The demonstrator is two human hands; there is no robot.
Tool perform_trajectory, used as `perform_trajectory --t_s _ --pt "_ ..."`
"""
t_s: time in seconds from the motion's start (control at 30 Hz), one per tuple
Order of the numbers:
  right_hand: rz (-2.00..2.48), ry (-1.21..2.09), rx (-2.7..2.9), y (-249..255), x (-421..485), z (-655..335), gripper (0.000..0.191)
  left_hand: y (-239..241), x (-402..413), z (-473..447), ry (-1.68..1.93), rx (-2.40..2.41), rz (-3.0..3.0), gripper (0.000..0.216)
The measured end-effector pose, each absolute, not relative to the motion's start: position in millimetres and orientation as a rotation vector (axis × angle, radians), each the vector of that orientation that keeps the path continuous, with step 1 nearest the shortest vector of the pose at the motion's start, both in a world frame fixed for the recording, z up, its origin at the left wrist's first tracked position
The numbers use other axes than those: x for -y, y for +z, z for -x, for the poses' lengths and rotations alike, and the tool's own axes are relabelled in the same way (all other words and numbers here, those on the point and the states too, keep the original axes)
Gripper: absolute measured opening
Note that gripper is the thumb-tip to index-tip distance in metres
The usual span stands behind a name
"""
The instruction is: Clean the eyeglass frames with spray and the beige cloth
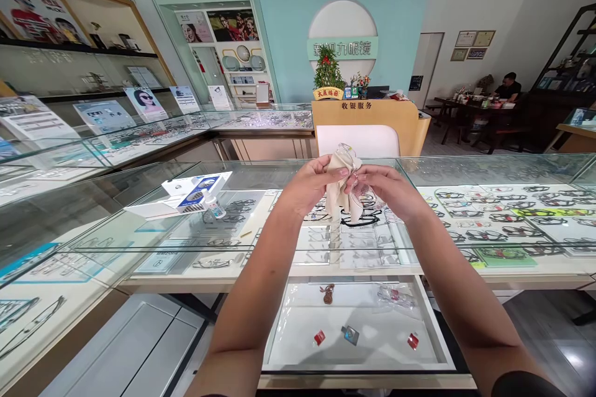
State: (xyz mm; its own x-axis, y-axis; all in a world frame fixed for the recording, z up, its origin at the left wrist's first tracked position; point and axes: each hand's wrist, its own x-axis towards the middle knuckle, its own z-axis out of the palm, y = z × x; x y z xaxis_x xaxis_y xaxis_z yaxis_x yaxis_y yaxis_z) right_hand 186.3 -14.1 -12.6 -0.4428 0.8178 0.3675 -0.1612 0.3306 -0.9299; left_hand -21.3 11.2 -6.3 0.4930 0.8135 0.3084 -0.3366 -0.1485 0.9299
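A cloth (332, 191) and glasses (346, 149) were held over the desk (209, 283). To the left, a box (189, 193) was set on top, with a bottle (215, 207) at its right. Other pairs (361, 221) were laid inside the desk. Small things (350, 335) were kept in the open drawer (363, 310) below. Behind, a chair (357, 139) was set.

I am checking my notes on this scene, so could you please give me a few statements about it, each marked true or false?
1. The left hand holds a beige cloth. True.
2. The right hand is empty. False: the right hand holds clear glasses.
3. A small white bottle is on the glass countertop, left of both hands. True.
4. The drawer below the hands is shut. False: the drawer is open, with things inside.
5. A brown cord lies in the drawer. True.
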Motion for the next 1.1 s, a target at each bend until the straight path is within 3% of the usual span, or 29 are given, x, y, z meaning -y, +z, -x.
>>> perform_trajectory --t_s 0.43,0.83,1.1 --pt "0.506 1.383 1.674 -7 9 -194 0.02 6 -1 7 1.087 -0.404 -1.545 0.03" --pt "0.462 1.395 1.649 -6 16 -189 0.019 -1 24 -10 1.331 -0.474 -1.383 0.043" --pt "0.484 1.403 1.689 -5 20 -190 0.023 -4 29 -3 1.312 -0.448 -1.445 0.035"
